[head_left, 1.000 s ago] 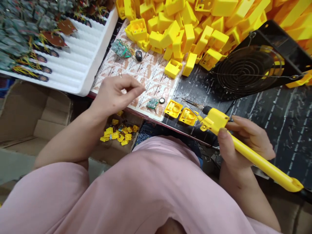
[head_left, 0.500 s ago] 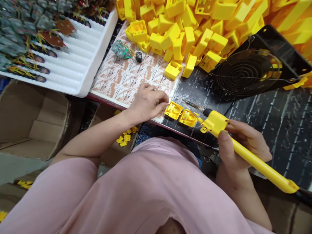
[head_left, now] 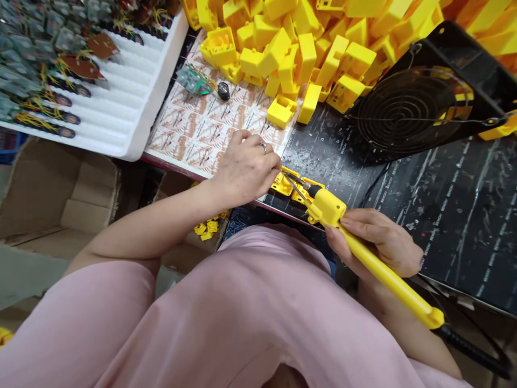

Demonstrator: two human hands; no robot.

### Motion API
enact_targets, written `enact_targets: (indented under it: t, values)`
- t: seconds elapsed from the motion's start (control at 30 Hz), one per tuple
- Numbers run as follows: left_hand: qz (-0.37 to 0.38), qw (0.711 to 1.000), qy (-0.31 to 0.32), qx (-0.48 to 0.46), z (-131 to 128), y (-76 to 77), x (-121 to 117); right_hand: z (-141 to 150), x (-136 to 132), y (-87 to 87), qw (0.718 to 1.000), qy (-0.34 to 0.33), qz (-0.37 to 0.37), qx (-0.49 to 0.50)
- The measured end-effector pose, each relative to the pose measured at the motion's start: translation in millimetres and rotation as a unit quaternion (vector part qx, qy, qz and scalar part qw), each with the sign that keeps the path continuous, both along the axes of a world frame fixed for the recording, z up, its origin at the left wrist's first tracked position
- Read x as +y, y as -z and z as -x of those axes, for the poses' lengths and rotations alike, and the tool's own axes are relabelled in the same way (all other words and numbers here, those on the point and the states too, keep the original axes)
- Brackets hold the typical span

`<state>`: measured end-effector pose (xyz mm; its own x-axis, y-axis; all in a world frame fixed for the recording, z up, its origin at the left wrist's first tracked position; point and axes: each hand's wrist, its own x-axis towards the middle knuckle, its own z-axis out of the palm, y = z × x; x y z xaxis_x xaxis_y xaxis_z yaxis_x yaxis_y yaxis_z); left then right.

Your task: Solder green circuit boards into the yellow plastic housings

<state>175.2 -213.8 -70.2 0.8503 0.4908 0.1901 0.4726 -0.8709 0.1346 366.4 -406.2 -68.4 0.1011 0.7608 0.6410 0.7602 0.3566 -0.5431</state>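
Observation:
My right hand (head_left: 382,242) is wrapped round the handle of a yellow soldering iron (head_left: 377,264), whose tip and thin feed tube point left. The tip is over the left of two small open yellow plastic cases (head_left: 281,186), close to my left fingertips; whether it touches is too small to tell. Beside it, the second yellow case (head_left: 298,197) is partly covered by the iron. My left hand (head_left: 250,167) rests at the near table edge with thumb and forefinger pinched together at the left case. What lies in that pinch is hidden.
Yellow housings (head_left: 299,59) are heaped at the back. A black fan (head_left: 407,113) stands right of them. A circuit assembly with a small round black part (head_left: 223,91) lies on the patterned sheet. Left is a white foam tray (head_left: 137,102) of wired parts; cardboard boxes (head_left: 60,199) stand below.
My right hand has brought the soldering iron left, so its tip is now over the left case by my left fingers. My left hand stays at the case, its fingers slightly more curled.

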Motion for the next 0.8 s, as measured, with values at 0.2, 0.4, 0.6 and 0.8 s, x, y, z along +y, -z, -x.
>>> enact_targets:
  t: [0.2, 0.4, 0.6, 0.8]
  values:
    - [-0.058, 0.989, 0.053, 0.122, -9.9, -17.5, 0.4, 1.7, 3.5, -5.6, 0.997, -0.007, -0.007, -0.073]
    - [-0.048, 0.987, 0.058, 0.142, -13.0, -24.1, 3.4, -2.2, -2.8, -16.3, 0.997, -0.018, 0.005, -0.079]
    - [-0.06, 0.987, 0.056, 0.138, -12.0, -20.0, 2.1, -1.6, -16.3, -11.4, 0.995, 0.087, 0.049, 0.016]
    - [0.017, 0.996, 0.048, 0.071, -8.8, -20.1, 8.6, -8.6, -17.5, 8.4, 0.988, 0.109, -0.017, 0.107]
